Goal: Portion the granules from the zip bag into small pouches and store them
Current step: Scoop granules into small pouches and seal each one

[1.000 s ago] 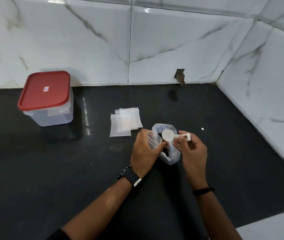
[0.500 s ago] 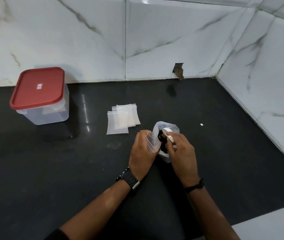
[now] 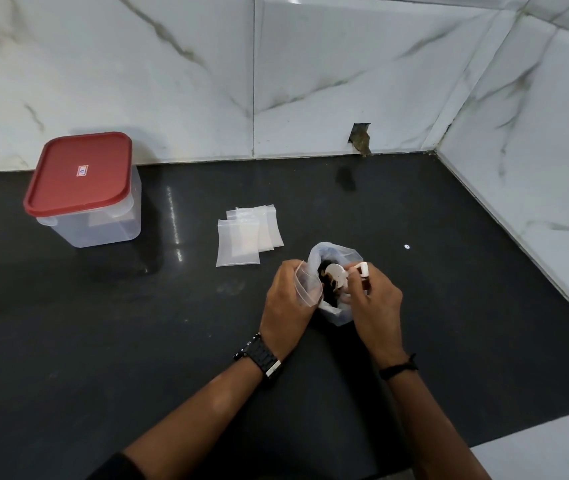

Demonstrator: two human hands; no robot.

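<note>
The open clear plastic zip bag (image 3: 336, 282), with dark granules (image 3: 328, 287) showing in its mouth, stood on the black stone counter (image 3: 103, 341) and serves here as the landmark. The step in hand looked like scooping: the right hand (image 3: 375, 303), just right of the bag, pinched the handle of a small white plastic measuring scoop (image 3: 336, 274) between curled fingers, the round bowl sitting in the bag's mouth over the granules. The left hand (image 3: 286, 301), touching the bag's left side, gripped a small clear pouch (image 3: 307, 285) with curled fingers, its mouth held open beside the bag. The next move probably called for lifting a level scoopful and tipping it into that pouch without spilling over its narrow rim. A fanned stack of flat, frosted empty pouches (image 3: 246, 237) lay just behind and left of the bag; a clear square tub with a red lid (image 3: 84, 188) stood well to its left, lid on. Whether the scoop held granules could not be made out, the right fingertips were partly hidden behind it, and the bag's base was hidden by both hands.
</note>
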